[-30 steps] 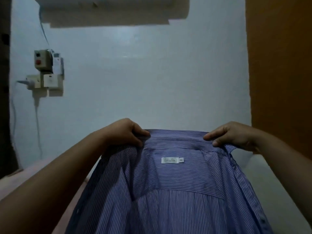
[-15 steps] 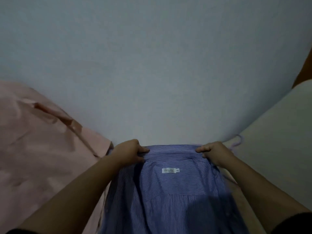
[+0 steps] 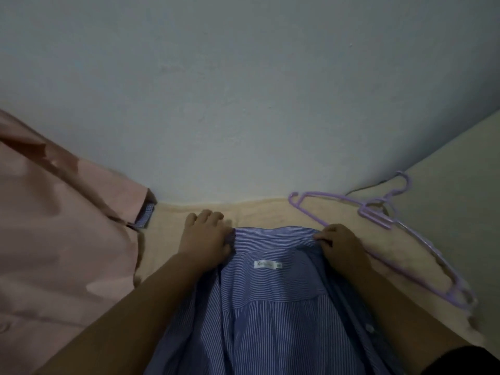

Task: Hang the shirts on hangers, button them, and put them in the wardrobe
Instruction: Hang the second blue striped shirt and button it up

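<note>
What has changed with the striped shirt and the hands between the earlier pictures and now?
The blue striped shirt was held up in the air by its collar before; now it has been lowered onto the beige bed surface, next to the purple hangers and the pink shirt. The left hand and right hand have kept their grip at the two collar ends.

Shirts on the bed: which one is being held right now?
The blue striped shirt; the left hand and right hand grip its collar. The pink shirt lies untouched off to the left.
</note>
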The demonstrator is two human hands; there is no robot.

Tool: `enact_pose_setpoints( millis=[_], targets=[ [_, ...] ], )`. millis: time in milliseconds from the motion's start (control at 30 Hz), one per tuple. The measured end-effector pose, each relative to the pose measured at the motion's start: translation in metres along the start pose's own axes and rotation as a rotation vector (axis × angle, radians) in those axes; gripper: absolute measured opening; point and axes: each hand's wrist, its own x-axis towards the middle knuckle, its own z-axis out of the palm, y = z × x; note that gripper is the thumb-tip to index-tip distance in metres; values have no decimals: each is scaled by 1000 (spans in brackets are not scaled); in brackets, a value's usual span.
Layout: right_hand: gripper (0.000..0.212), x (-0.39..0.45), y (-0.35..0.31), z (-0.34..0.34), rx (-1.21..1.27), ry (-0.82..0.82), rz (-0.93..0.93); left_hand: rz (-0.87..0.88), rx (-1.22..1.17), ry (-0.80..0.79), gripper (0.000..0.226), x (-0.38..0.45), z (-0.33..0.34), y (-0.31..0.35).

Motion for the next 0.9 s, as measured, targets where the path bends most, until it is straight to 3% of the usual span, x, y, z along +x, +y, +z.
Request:
enact_pose_setpoints(
  millis=[100, 233, 367, 600, 700, 900],
  targets=[
    [17, -15, 7, -11, -58, 240, -75, -77, -68, 105, 49, -6, -8, 29],
    [34, -37, 24, -34, -122, 294, -30, 8, -153, 207, 36, -21, -3, 94],
    [50, -55, 70, -48, -195, 187, 102, 9, -291, 99, 45, -39, 28, 145],
    [94, -63, 117, -56, -168, 55, 222, -23, -303, 42, 56, -39, 59, 161],
    [98, -59, 128, -48, -182, 19, 245, -31, -284, 55, 57, -38, 66, 161],
    [106, -56, 126, -50, -317, 105, 289, -38, -293, 49, 56, -37, 69, 161]
  ],
)
